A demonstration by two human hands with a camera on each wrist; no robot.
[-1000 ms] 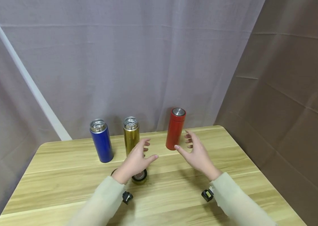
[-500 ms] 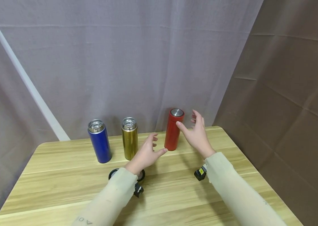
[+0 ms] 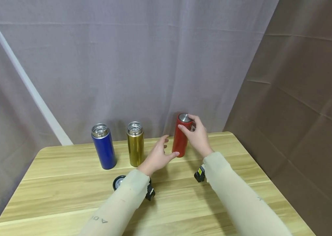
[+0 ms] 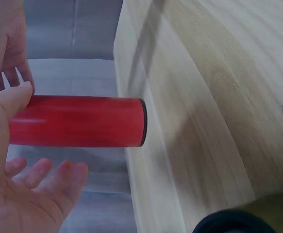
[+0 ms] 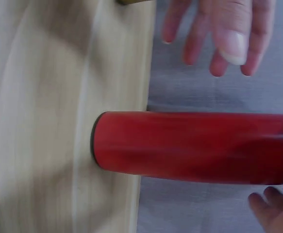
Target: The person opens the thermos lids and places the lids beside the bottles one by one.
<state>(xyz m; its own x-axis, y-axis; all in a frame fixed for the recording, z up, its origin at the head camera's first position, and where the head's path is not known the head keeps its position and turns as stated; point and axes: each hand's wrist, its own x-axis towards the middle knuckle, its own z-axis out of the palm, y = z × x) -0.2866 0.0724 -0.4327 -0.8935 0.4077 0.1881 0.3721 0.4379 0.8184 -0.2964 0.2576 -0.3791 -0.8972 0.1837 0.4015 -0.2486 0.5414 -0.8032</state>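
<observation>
A red thermos point(image 3: 180, 142) with a steel-topped lid point(image 3: 184, 118) stands upright near the table's back edge. At its top, my right hand point(image 3: 197, 138) grips the lid, thumb in front and a finger at the rim. My left hand point(image 3: 157, 158) is held low on the thermos's left, fingers spread and holding nothing. In the left wrist view, that left hand point(image 4: 39, 194) lies around the red body point(image 4: 78, 121) without closing on it. The right wrist view shows the left fingers point(image 5: 233, 41) apart from the body.
A blue thermos point(image 3: 104, 151) and a gold thermos point(image 3: 136, 150) stand without lids at the left. A round black-rimmed lid point(image 3: 119, 182) lies in front of them, and my left sleeve point(image 3: 130, 193) hides part of that area. Grey curtain point(image 3: 130, 65) hangs behind the table.
My right hand has moved up and left from beside the red thermos onto its lid. The left hand has moved right, closer to the thermos, which has stayed in place.
</observation>
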